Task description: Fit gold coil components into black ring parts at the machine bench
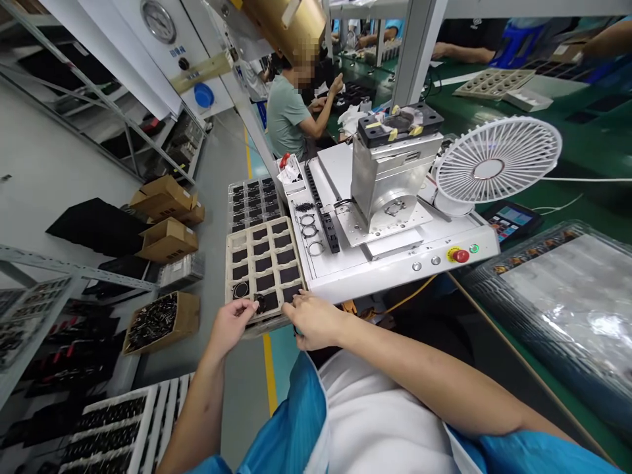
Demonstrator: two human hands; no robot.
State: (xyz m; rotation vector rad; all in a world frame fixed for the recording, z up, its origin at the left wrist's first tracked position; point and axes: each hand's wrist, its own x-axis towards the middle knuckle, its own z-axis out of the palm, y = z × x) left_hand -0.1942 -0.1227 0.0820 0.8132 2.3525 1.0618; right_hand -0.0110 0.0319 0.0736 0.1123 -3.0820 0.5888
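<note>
A beige compartment tray with dark square pockets lies at the left end of the white machine. My left hand is at its near edge, thumb and forefinger pinched on a small black part over a front-row pocket. A round black ring-shaped part sits in the pocket just left of it. My right hand rests at the tray's near right corner with fingers curled inward; what they hold, if anything, is hidden.
A second tray of black parts adjoins behind. On the white machine stand a metal fixture and several thin rings. A white fan and clear plastic trays are to the right. A seated person works beyond; cartons line the left floor.
</note>
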